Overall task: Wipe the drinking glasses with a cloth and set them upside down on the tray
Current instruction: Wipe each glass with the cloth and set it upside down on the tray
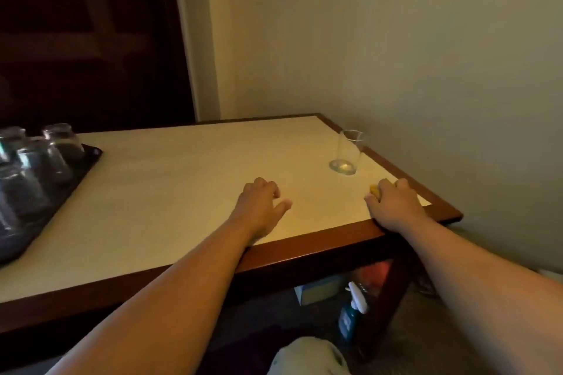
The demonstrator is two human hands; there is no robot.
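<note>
Glass [347, 152]: upright on the table [182, 176], far right, near the wall, well apart from the tray.
Tray [91, 151]: far left, several glasses [62, 140] on it, bottoms up.
Right hand [393, 204]: fingers curled round a yellow scrap, which I take for the cloth [374, 189].
Left hand [262, 204]: on the table, fingers loosely curled, holding nothing.
Step, as I judge it: the lone glass waits for wiping. Next I would reach the left hand to it.

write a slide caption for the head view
Right hand grips yellow cloth near the upright glass; left hand empty; other glasses stand on the tray.
</note>
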